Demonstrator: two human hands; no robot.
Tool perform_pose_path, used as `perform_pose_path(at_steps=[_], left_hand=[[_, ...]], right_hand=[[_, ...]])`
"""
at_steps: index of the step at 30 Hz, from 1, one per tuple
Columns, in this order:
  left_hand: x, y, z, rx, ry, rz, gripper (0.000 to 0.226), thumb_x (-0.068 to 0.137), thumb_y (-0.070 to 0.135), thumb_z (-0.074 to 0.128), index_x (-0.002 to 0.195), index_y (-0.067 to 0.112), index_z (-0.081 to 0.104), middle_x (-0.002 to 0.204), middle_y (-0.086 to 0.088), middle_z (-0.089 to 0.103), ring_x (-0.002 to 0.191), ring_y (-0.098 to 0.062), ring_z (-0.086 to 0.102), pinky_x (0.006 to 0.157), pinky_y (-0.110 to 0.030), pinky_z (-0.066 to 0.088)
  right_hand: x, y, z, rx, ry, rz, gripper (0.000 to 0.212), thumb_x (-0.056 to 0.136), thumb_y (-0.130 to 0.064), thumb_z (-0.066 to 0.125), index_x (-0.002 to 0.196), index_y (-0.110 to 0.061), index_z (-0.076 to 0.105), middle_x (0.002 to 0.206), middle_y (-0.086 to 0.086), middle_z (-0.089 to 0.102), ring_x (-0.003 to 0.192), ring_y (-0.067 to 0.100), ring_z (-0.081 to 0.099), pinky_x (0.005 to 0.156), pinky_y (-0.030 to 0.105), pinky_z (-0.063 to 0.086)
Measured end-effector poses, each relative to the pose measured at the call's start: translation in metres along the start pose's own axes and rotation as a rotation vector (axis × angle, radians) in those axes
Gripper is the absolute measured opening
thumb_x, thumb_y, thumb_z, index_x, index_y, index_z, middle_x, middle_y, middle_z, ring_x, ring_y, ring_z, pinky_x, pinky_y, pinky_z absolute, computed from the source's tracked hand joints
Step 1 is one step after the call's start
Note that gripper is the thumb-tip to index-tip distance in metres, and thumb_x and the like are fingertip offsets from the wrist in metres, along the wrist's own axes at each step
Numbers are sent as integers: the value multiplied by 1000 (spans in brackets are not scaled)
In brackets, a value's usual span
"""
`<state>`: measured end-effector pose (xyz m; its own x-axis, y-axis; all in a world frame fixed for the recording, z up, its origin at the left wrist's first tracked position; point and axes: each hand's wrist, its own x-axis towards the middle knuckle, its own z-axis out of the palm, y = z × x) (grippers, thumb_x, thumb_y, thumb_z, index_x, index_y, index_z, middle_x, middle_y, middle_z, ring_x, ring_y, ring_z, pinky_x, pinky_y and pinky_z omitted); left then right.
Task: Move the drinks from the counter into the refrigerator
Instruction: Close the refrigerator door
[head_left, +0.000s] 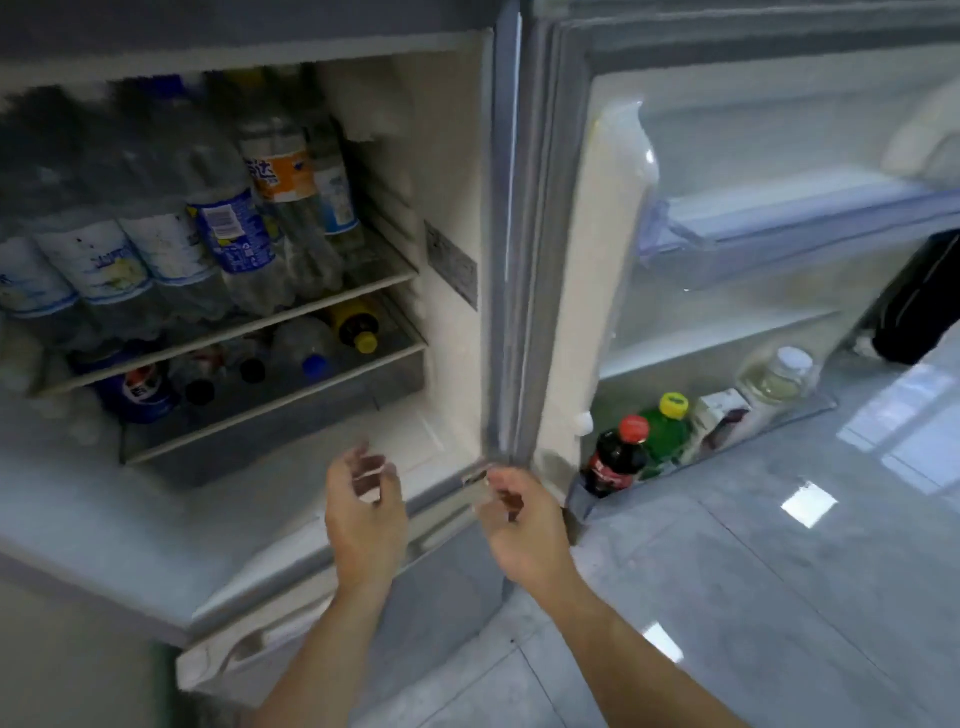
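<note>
The refrigerator (457, 156) stands open in front of me. Several clear plastic bottles (228, 228) stand packed on its upper wire shelf, and more bottles (306, 358) lie on the shelf below. In the open door's (566, 260) bottom rack stand a cola bottle (615, 460), a green bottle (667, 431), a carton (722, 415) and a clear jar (779, 376). My left hand (366, 514) hovers empty with loosely curled fingers before the fridge's lower front edge. My right hand (522, 525), also empty and loosely curled, is near the door's bottom hinge corner.
An empty door rack (800, 228) sits higher on the open door. Glossy grey tile floor (779, 571) spreads to the right. A dark object (919, 296) shows past the door's far edge. The lower compartment's front (311, 613) is below my hands.
</note>
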<state>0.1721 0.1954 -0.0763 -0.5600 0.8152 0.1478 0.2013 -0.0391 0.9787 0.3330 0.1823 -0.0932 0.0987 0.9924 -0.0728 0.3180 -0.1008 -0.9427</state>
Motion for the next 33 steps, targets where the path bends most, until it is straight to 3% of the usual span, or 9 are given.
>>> perform_pose_path(at_steps=[3,6,8,12,14,18,23,27,33], left_hand=[[-60,-36,17,-12,-52,-250,27,96,5,58,120,16,54,103,-17,65,84,-24,64,65,-27,54],[-124,-70,21,61,-125,-461,30,96,4,58,126,3,53,91,-14,63,68,-20,57,53,-30,51],[-164,-84,17,126,-194,-525,32,96,4,58,127,2,51,82,-7,61,62,-17,55,54,-31,49],[-221,-96,14,209,-307,-589,34,95,7,59,129,9,51,96,-18,64,71,-23,57,57,-30,50],[-240,-95,17,220,-342,-612,36,96,7,58,131,8,50,97,-19,63,77,-25,56,61,-31,50],[-260,-81,39,243,-385,-594,35,96,7,57,130,11,51,104,-18,63,83,-25,58,64,-30,52],[-257,-55,96,219,-429,-468,31,97,16,59,127,19,52,109,-8,65,97,-23,65,68,-31,57],[-242,-31,157,170,-486,-366,23,96,28,59,115,38,52,107,8,63,98,-16,65,83,-45,59],[-218,14,237,46,-507,-244,23,92,18,64,99,40,61,99,8,69,90,-8,68,89,-47,57]], right_hand=[[-54,59,-52,51,108,103,26,87,-12,71,112,-19,64,99,-13,64,89,6,63,75,6,47],[-115,112,-101,44,198,261,27,88,-16,72,109,-30,62,98,-18,64,91,1,63,73,6,47],[-152,143,-132,55,281,362,26,87,-16,72,109,-28,64,99,-14,65,93,2,63,77,15,51],[-213,187,-184,98,399,537,25,88,-18,71,112,-24,65,101,-3,67,93,11,66,75,24,53],[-231,202,-203,141,438,604,25,88,-19,71,112,-23,64,103,1,68,93,15,67,83,39,58],[-235,214,-233,228,499,658,29,90,-17,69,118,-17,64,102,4,67,94,19,66,90,49,57],[-193,214,-267,300,502,620,29,91,-17,69,120,-19,63,107,4,66,97,19,65,86,44,59],[-135,195,-301,342,503,560,27,91,-14,68,116,-21,63,107,5,65,93,18,65,82,40,59],[-34,145,-359,353,452,420,24,94,-15,66,117,-20,60,105,2,63,91,15,63,78,36,58]])
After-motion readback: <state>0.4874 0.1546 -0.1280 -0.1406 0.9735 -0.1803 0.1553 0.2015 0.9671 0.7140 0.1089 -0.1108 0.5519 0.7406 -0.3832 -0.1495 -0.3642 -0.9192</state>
